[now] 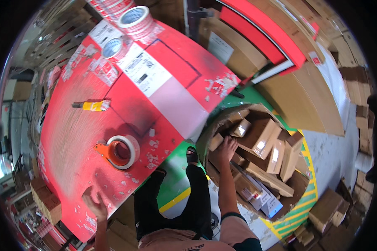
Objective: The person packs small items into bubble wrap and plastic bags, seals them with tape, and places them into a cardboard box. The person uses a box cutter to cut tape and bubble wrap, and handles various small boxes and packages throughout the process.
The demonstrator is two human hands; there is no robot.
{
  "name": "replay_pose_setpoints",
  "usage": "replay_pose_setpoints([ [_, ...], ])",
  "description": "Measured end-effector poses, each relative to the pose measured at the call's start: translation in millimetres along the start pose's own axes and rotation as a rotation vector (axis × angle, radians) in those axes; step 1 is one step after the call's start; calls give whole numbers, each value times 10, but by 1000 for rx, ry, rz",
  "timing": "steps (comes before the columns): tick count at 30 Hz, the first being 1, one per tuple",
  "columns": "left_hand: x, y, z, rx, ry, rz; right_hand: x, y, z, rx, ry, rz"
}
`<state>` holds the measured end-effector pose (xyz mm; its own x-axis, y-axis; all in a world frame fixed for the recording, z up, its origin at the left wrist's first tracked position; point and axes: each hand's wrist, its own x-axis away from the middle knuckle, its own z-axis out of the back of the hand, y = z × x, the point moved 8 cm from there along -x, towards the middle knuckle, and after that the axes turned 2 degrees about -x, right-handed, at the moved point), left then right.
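My left hand (95,202) hovers at the near edge of a red worktable (81,150), fingers apart and nothing in them. Up the table from it lies an orange tape dispenser (104,152) with a roll of white tape (133,153). To the right, my right hand (227,148) reaches into a large round cardboard bin (204,138) filled with small brown boxes. Its fingers are beside a small carton (216,141) and near a larger carton (260,138); whether they grip anything is hidden. A white-and-blue box (267,200) lies lower in the bin.
A yellow-wrapped tool handle (94,105) lies on the table, with tape rolls (113,48) and printed sheets (144,72) farther up. Large flat cardboard (301,97) stands behind the bin. More cartons (328,205) sit on the floor at right.
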<state>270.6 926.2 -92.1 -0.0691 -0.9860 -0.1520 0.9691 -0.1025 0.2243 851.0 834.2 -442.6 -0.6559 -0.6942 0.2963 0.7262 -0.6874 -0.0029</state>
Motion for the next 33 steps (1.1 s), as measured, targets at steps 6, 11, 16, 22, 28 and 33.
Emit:
replay_pose_setpoints([
  [6, -817, 3372, -691, 480, -80, -690, 792, 229, 761, -229, 60, 173],
  [11, -794, 3823, -1040, 390, -537, -646, 1672, 55, 3039, -467, 164, 432],
  [16, -787, 2949, -33, 1176, -308, -260, 2727, -1284, 5009, -917, 108, 1157],
  [22, -135, 2040, 757, 3649, -738, 774, 3878, -2941, 5384, -1226, 39, 1632],
  [28, 229, 202, 714, 1978, -408, 312, 2901, -3775, 4159, -1435, -419, 1064],
  [33, 495, -286, 172, 2297, -391, 590, 2189, -3924, 3049, 16, 230, 1026],
])
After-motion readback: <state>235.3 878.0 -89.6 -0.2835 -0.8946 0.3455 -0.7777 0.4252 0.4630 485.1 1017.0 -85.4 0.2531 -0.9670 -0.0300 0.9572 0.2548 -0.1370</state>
